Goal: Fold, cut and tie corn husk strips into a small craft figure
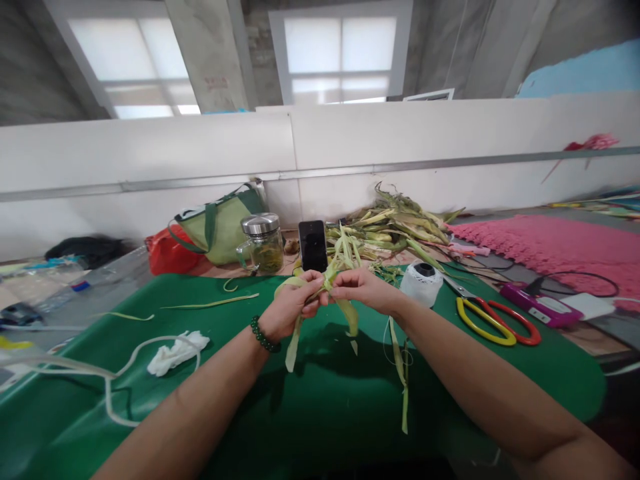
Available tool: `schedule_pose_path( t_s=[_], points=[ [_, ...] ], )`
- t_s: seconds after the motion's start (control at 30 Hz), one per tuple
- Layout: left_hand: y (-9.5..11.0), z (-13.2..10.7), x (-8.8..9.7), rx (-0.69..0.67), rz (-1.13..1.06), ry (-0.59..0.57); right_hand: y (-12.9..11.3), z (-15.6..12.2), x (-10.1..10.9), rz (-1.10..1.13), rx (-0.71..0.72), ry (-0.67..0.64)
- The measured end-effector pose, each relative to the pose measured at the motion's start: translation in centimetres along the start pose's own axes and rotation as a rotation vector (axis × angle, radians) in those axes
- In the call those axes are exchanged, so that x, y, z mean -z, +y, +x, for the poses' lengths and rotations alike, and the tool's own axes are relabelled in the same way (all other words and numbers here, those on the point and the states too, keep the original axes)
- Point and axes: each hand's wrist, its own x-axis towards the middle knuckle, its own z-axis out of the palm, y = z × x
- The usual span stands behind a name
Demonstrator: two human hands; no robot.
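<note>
Both hands meet in mid-air over the green mat (320,400), around a bundle of pale green plant leaves (345,257) that look like husks. My left hand (295,303), with a beaded bracelet at the wrist, is closed on the bundle from the left. Thumb and fingers of my right hand (363,287) pinch the same bundle from the other side. Leaf ends stick up above the fingers, and others hang below them. Behind the hands stands a dark phone (313,245). A spool of white thread (421,283) is near my right wrist.
Scissors with red and yellow handles (500,323) lie at right, beside a purple device (540,305). A leaf pile (400,220), a lidded glass mug (265,250) and a green bag (220,230) stand behind. White tissue (177,353) and a pale cord (113,393) lie left.
</note>
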Motion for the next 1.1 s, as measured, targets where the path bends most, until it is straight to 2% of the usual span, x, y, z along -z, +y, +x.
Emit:
schedule_pose_path(
  t_s=[0.13,0.27,0.33,0.47,0.6,0.73,0.87,1.03,1.1],
  points=[
    [-0.2,-0.1,0.0,-0.106,0.095,0.026,-0.1,-0.1,0.0,0.039,-0.018,-0.008],
    [0.0,-0.1,0.0,-0.276,0.408,0.073,-0.1,-0.1,0.2,-0.045,0.020,0.013],
    [0.0,0.0,0.0,-0.344,0.517,0.105,-0.2,-0.1,0.3,-0.020,0.012,0.002],
    [0.0,0.2,0.5,-0.428,0.543,0.154,-0.5,-0.4,0.5,0.049,-0.082,-0.064],
    [0.1,0.1,0.7,-0.503,0.587,0.188,-0.6,-0.4,0.9,-0.068,-0.029,0.010],
    [0.2,0.0,0.7,-0.495,0.661,0.216,-0.7,-0.3,1.2,-0.215,0.072,0.084],
    [-0.1,0.2,0.7,-0.434,0.650,0.234,-0.9,-0.5,1.3,-0.365,0.205,0.069],
    [-0.2,0.3,0.9,-0.416,0.710,0.166,-1.3,-1.0,2.2,-0.549,0.295,0.069],
    [-0.2,0.3,0.9,-0.355,0.726,0.138,-1.4,-1.0,2.7,-0.594,0.294,0.049]
  ],
)
